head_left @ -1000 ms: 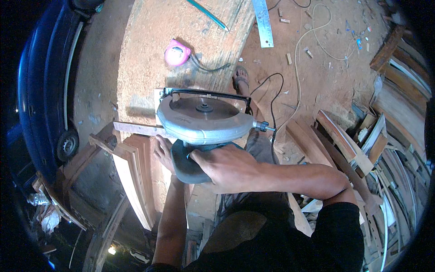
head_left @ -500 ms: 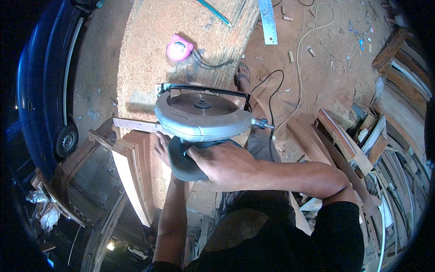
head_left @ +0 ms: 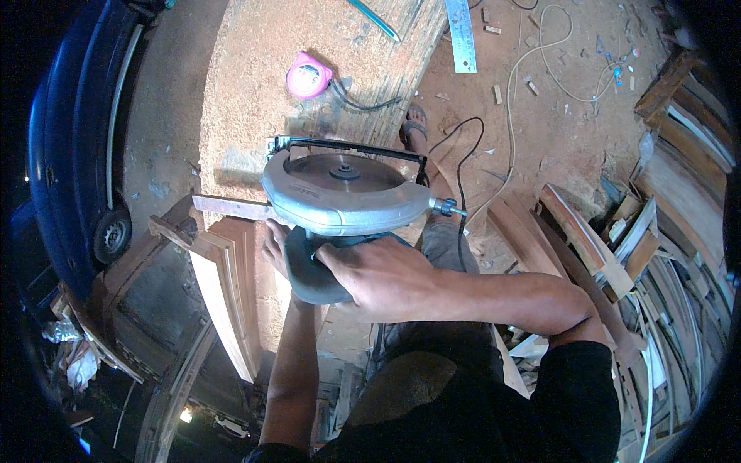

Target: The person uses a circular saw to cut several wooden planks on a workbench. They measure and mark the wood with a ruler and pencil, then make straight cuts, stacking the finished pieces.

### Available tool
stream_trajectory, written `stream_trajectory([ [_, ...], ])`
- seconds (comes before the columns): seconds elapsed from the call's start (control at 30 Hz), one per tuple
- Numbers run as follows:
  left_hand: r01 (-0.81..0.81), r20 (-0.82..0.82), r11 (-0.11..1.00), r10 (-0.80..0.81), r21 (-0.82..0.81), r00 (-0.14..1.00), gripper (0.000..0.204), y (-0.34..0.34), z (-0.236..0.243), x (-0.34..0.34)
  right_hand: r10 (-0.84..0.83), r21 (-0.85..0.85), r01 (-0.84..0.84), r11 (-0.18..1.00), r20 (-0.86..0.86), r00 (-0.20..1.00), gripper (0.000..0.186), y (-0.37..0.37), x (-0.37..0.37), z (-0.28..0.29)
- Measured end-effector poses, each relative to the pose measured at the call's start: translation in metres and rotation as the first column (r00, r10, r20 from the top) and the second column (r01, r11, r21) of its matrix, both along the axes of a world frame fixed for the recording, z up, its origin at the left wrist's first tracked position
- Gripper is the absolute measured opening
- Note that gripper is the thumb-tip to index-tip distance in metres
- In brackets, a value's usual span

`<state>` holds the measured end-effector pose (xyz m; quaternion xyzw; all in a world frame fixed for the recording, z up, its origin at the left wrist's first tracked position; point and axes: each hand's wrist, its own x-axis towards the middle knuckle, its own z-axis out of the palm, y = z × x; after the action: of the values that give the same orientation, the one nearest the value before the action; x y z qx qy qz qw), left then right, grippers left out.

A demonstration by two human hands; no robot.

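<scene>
My right hand (head_left: 382, 278) is wrapped round the dark grip of a circular saw (head_left: 340, 212). The saw is tilted so that its round blade (head_left: 340, 171) shows inside the silver guard, with the black base plate edge on the far side. Partly hidden under the saw's grip, my left hand (head_left: 274, 251) has its fingers against the near end of a flat metal strip (head_left: 231, 207). That strip lies across the far end of several light boards (head_left: 224, 282) set side by side on the bench.
A sawdust-covered workbench (head_left: 239, 100) holds a pink tape measure (head_left: 307, 76) and a green pencil (head_left: 376, 21). Beyond its right edge is a steel ruler (head_left: 461, 46). Cords (head_left: 509, 116) trail over the floor. Scrap wood (head_left: 587, 239) lies at right; a blue car (head_left: 77, 131) stands left.
The saw and both hands stay almost in place. The bench items and ruler shift very slightly in the picture, along with the view.
</scene>
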<state>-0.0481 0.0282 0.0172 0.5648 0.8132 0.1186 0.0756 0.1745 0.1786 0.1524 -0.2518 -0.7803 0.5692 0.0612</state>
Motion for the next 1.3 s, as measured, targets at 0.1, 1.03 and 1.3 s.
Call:
stream_trajectory([
  [0.1, -0.048, 0.015, 0.996, 0.049, -0.072, 0.999, 0.093, -0.005, -0.001, -0.003, 0.025, -0.004, -0.024, 1.0, 0.017, 1.0, 0.069, 0.007, 0.0, 0.007],
  [1.03, 0.141, -0.435, 0.974, -0.207, -0.178, 0.876, 0.089, -0.017, -0.029, -0.026, 0.12, -0.033, -0.117, 0.993, 0.103, 0.987, 0.072, 0.014, 0.021, 0.023],
  [1.3, 0.04, -0.062, 0.996, -0.045, -0.085, 0.997, 0.087, -0.006, -0.002, -0.005, 0.0, 0.024, 0.001, 1.0, -0.038, 0.999, 0.074, 0.002, 0.002, 0.002],
])
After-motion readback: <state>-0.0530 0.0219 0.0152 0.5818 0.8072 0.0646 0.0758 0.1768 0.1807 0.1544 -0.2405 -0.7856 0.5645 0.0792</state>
